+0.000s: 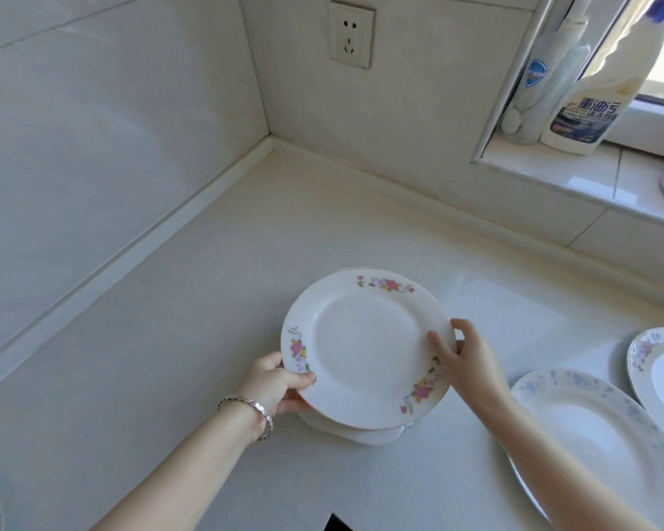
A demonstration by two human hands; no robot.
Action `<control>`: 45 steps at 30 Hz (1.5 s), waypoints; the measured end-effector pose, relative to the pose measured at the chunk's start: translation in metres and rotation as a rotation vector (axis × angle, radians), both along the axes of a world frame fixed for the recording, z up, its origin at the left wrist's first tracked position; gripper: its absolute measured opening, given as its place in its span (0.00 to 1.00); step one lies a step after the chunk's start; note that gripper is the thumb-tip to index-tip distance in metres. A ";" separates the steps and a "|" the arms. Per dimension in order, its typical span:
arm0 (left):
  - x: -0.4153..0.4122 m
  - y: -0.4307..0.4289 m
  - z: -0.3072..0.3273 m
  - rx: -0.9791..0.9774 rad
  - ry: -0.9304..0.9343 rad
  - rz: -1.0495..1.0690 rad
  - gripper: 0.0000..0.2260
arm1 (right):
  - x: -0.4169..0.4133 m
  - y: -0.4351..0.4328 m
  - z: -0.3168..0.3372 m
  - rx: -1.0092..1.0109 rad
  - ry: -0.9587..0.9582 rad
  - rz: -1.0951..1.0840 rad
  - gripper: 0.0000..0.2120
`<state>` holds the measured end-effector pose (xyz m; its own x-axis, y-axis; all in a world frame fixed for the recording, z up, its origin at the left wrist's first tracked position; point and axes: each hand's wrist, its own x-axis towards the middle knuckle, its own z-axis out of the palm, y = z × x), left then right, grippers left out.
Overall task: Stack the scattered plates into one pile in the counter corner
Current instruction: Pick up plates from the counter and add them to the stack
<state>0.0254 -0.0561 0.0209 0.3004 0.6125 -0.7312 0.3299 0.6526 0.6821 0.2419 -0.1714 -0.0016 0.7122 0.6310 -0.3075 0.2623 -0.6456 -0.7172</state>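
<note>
Gripping the floral plate [367, 348] by opposite rims: left hand [280, 385] curled round the near-left edge, thumb on top, right hand [466, 358] pinching the right edge. It sits over a white pile [361, 435] on the counter [192, 339], out from the corner, with a blue-speckled plate [591, 427] to the right

A home kitchen is indicated by a white counter [208, 300], tiled walls [93, 128], a wall socket [351, 34] and a cleaner bottle [591, 109] on the windowsill [575, 178].

You can read 重油污 in large dark characters on the white bottle [587, 109] on the windowsill [591, 178]; the lettering on the blue shield badge [536, 73] beside it is too blurred.
</note>
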 end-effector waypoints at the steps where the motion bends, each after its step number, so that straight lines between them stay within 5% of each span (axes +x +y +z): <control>1: -0.001 0.000 -0.002 0.033 0.078 -0.067 0.06 | -0.002 -0.004 -0.003 -0.005 -0.004 -0.002 0.17; 6: -0.003 0.005 -0.008 0.088 0.269 -0.277 0.08 | -0.004 -0.008 -0.013 -0.002 -0.053 -0.013 0.18; 20: -0.001 0.006 -0.023 0.472 0.539 -0.352 0.19 | -0.005 0.011 -0.014 -0.315 -0.245 0.081 0.23; 24: -0.014 0.001 -0.030 0.536 0.573 -0.364 0.18 | -0.020 0.020 0.004 -0.281 -0.435 0.173 0.27; 28: -0.058 0.000 -0.048 0.395 0.546 -0.017 0.15 | -0.074 0.048 0.021 -0.052 -0.329 0.541 0.16; 32: -0.139 -0.004 -0.072 0.080 0.371 0.556 0.11 | -0.151 0.082 0.021 -0.107 -0.140 0.922 0.13; 37: -0.268 -0.012 -0.091 -0.089 0.214 1.289 0.05 | -0.244 0.107 0.008 -0.168 -0.065 1.242 0.12; 45: -0.371 -0.032 -0.103 -0.155 -0.071 1.684 0.04 | -0.350 0.129 -0.013 -0.226 -0.057 1.390 0.11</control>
<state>-0.3452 -0.0882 -0.0825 -0.5310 0.1926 -0.8252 -0.7763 0.2796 0.5649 -0.1080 -0.0426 -0.0149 -0.4275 0.7612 -0.4878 0.7968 0.0624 -0.6010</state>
